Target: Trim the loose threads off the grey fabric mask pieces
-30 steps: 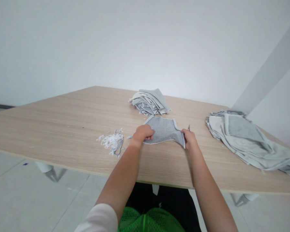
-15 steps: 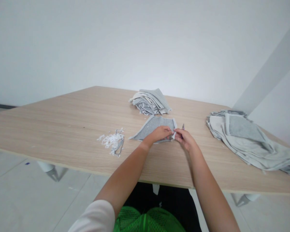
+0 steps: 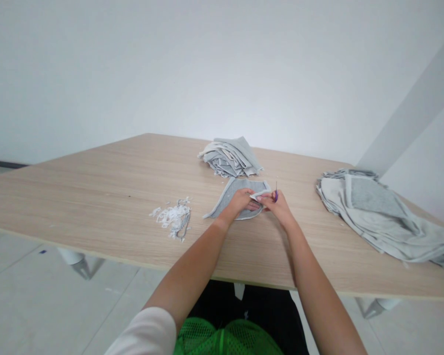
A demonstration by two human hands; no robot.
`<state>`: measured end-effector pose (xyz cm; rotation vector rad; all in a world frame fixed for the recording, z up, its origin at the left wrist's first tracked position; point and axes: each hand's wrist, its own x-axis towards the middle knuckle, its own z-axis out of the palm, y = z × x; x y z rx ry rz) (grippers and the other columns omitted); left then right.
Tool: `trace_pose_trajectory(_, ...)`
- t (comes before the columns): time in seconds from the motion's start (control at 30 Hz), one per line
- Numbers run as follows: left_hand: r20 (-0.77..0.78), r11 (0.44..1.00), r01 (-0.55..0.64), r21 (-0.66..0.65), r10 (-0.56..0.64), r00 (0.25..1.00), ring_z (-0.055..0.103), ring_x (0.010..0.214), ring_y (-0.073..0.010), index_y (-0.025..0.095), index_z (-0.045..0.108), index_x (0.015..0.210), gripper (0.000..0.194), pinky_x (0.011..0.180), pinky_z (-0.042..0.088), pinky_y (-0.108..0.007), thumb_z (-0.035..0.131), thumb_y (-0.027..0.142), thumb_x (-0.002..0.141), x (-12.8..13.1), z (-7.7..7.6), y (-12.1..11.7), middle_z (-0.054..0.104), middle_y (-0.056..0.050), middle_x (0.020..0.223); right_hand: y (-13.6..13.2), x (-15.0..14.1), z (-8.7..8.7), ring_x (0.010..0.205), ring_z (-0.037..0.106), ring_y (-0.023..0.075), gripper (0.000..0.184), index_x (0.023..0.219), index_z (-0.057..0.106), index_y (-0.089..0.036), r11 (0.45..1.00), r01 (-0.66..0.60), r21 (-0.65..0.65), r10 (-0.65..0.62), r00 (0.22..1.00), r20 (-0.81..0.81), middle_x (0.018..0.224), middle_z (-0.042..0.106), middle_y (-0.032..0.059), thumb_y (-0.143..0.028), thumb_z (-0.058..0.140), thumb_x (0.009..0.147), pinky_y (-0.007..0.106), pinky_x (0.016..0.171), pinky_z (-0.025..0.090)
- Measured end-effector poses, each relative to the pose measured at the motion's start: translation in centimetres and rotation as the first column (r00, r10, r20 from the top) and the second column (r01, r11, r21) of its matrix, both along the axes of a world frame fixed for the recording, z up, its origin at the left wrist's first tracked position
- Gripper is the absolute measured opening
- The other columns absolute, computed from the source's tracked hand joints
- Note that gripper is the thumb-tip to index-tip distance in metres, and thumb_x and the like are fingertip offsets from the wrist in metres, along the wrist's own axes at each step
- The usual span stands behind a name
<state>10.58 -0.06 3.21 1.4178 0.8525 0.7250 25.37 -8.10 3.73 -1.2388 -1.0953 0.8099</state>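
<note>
A grey fabric piece (image 3: 224, 197) with pale edging lies on the table in front of me. My left hand (image 3: 241, 203) rests on it, fingers closed about the cloth near its right end. Across from it, my right hand (image 3: 276, 203) pinches a lifted, folded edge of the same piece between thumb and fingers. Small purple-handled scissors (image 3: 276, 196) are also held in the right hand, their thin blade pointing up and away from the cloth. The fingertips under the fold are partly hidden.
A small heap of white and grey scraps (image 3: 175, 217) lies left of the fabric. Behind it sits a stack of grey fabric pieces (image 3: 231, 155). A larger pile of pale grey cloth (image 3: 385, 217) spreads along the right side of the wooden table (image 3: 96, 192), beside the wall.
The fabric's right edge has been folded over toward the left. My right hand has shifted slightly left and up, and the scissors' purple handle now shows more plainly.
</note>
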Motion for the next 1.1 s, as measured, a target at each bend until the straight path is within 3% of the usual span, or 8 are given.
trace_pose_trajectory(0.2,0.070,0.998,-0.016,-0.057,0.020,0.997,0.075,0.077,-0.0187,0.014,0.061,0.123,0.037,0.077,0.064,-0.033,0.067,0.030,0.090,0.0,0.2,-0.3,0.078,-0.007,0.091,0.1,0.2,-0.5,0.104,0.067,0.0190,0.066,0.102,0.051,-0.023,0.996,-0.034,0.078,0.019,0.984,0.175,0.110,0.068,0.0029,-0.039,0.096,0.057,0.031,0.088,0.057)
trace_pose_trajectory(0.3,0.009,0.996,-0.083,-0.030,0.084,0.996,0.073,0.074,-0.0166,0.017,0.055,0.139,0.050,0.075,0.063,-0.030,0.065,0.024,0.090,0.0,0.5,-0.4,0.078,-0.006,0.095,0.3,0.4,-0.9,0.110,0.066,0.0199,0.062,0.103,0.051,-0.024,0.997,-0.053,0.061,0.038,0.976,0.215,0.115,0.068,0.0036,-0.034,0.093,0.058,0.031,0.089,0.056)
trace_pose_trajectory(0.37,0.010,1.000,-0.026,0.004,0.026,1.000,0.074,0.075,-0.0167,0.021,0.051,0.146,0.055,0.075,0.062,-0.030,0.060,0.023,0.092,-0.1,0.7,-0.5,0.077,-0.005,0.094,0.6,0.6,-1.1,0.107,0.067,0.0194,0.052,0.097,0.048,-0.025,0.998,-0.018,0.065,0.002,0.972,0.237,0.112,0.069,0.0032,-0.032,0.086,0.064,0.031,0.088,0.056)
trace_pose_trajectory(0.5,-0.055,0.978,0.083,0.193,-0.074,0.996,0.072,0.081,-0.0185,0.020,0.057,0.143,0.050,0.077,0.061,-0.031,0.053,0.026,0.094,-0.4,1.1,-0.5,0.077,-0.006,0.098,0.7,1.2,-0.4,0.091,0.069,0.0183,0.042,0.087,0.039,-0.026,0.995,0.061,0.073,-0.071,0.989,0.132,0.090,0.070,-0.0004,-0.038,0.076,0.073,0.029,0.078,0.057)
trace_pose_trajectory(0.6,-0.069,0.897,0.091,0.432,-0.067,0.995,0.069,0.107,-0.0207,0.020,0.066,0.137,0.047,0.097,0.056,-0.033,0.056,0.022,0.090,-0.7,1.7,-0.5,0.075,-0.009,0.120,0.1,1.3,0.6,0.080,0.068,0.0178,0.049,0.085,0.039,-0.026,0.998,0.022,0.051,-0.020,0.999,-0.039,0.078,0.067,-0.0035,-0.040,0.083,0.068,0.026,0.066,0.057)
trace_pose_trajectory(0.7,-0.051,0.829,0.159,0.536,-0.156,0.986,0.062,0.126,-0.0224,0.020,0.073,0.127,0.045,0.112,0.047,-0.034,0.058,0.018,0.084,-0.8,2.2,-0.6,0.072,-0.007,0.132,-0.7,1.1,1.3,0.067,0.064,0.0164,0.049,0.083,0.044,-0.026,0.998,-0.064,0.007,0.064,0.985,-0.161,0.071,0.063,-0.0051,-0.037,0.087,0.063,0.024,0.054,0.053)
trace_pose_trajectory(0.93,-0.059,0.781,0.277,0.559,-0.296,0.953,0.065,0.111,-0.0244,0.016,0.076,0.091,0.021,0.103,0.047,-0.033,0.062,0.031,0.085,-1.6,2.3,-0.2,0.076,-0.006,0.101,-0.8,1.4,1.4,0.046,0.044,0.0105,0.046,0.078,0.044,-0.026,1.000,-0.010,0.027,0.017,0.963,-0.268,0.055,0.044,-0.0086,-0.041,0.086,0.068,0.022,0.037,0.035)
trace_pose_trajectory(1.1,-0.032,0.838,0.244,0.488,-0.262,0.965,0.060,0.076,-0.0163,0.018,0.071,0.101,0.030,0.074,0.047,-0.026,0.069,0.043,0.084,-1.5,1.5,-0.6,0.065,0.002,0.078,-0.2,2.1,0.7,0.041,0.035,0.0083,0.056,0.076,0.036,-0.027,0.996,0.062,0.069,-0.046,0.975,-0.216,0.053,0.039,-0.0107,-0.046,0.087,0.067,0.022,0.032,0.022)
